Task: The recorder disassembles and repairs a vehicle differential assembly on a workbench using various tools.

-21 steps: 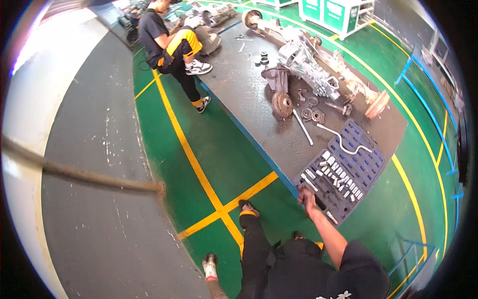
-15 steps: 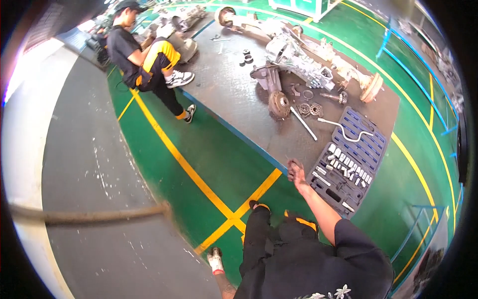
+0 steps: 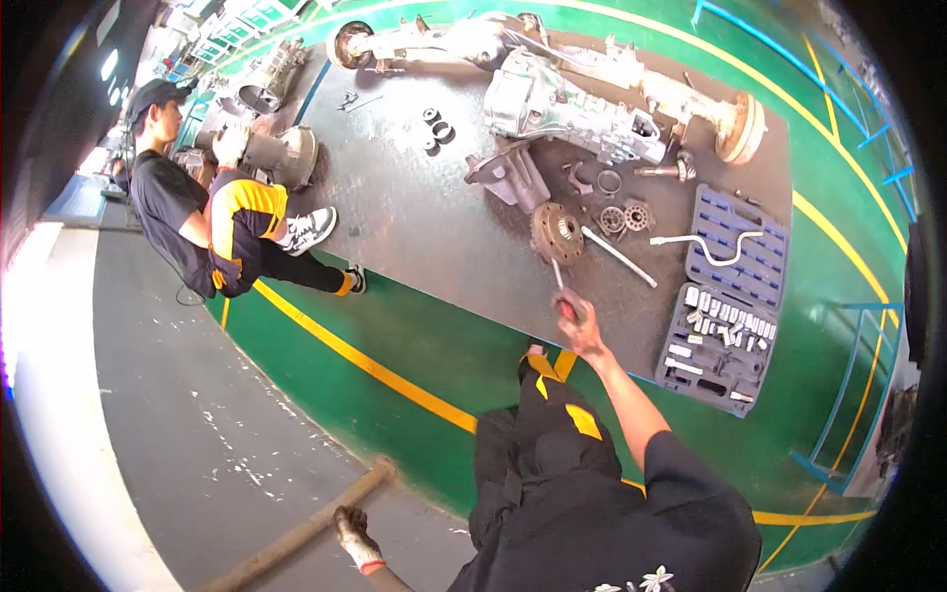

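Note:
My right hand is closed around the red handle of a screwdriver over the table's near edge. The thin shaft points away from me, its tip near the round toothed flange of a grey differential housing. Beside the flange lies a straight metal bar. My left hand, in a stained white work glove with a red cuff, hangs low beside me above the grey floor. Its fingers look loosely bent and apart, and I see nothing in them.
The metal table carries a gearbox casing, a long axle, bearings and black rings. An open socket set case sits at right with a bent wrench. A seated person rests a foot against the table.
The view has swung and shifted closer to the table. My right hand now shows the screwdriver, not visible there before. My left hand appears further left, over the grey floor.

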`<control>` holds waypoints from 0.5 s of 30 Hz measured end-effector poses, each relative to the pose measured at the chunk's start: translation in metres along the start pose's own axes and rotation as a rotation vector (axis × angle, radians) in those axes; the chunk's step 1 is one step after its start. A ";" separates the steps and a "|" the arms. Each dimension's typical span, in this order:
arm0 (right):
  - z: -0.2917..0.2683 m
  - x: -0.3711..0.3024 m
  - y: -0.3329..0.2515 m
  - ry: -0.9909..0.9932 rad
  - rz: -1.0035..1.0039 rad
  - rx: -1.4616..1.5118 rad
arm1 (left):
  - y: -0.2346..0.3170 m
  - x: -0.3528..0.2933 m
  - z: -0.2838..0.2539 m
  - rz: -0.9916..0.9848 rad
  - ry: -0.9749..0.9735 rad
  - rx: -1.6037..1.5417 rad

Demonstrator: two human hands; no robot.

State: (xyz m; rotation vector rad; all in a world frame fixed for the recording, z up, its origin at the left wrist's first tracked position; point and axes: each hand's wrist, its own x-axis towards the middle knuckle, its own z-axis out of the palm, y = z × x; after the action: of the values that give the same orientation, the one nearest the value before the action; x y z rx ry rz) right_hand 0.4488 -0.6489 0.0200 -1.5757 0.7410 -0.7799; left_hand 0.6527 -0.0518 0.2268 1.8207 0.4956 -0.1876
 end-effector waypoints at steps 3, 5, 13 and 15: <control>0.032 0.029 -0.019 0.004 0.012 -0.205 | 0.029 -0.001 -0.028 0.076 0.098 -0.092; 0.043 0.052 -0.032 -0.046 0.223 -0.169 | 0.054 0.028 -0.040 0.077 0.147 -0.085; 0.023 0.075 -0.050 -0.026 0.265 -0.086 | 0.365 0.102 0.071 0.734 -0.196 0.276; 0.028 0.059 -0.051 0.030 0.168 -0.202 | 0.434 0.155 0.083 0.838 -0.303 0.076</control>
State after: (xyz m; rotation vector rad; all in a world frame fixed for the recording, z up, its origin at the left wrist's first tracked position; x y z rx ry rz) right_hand 0.5080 -0.6747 0.0727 -1.6589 0.9851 -0.6217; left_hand 0.9866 -0.1927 0.5239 1.8820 -0.5021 0.0985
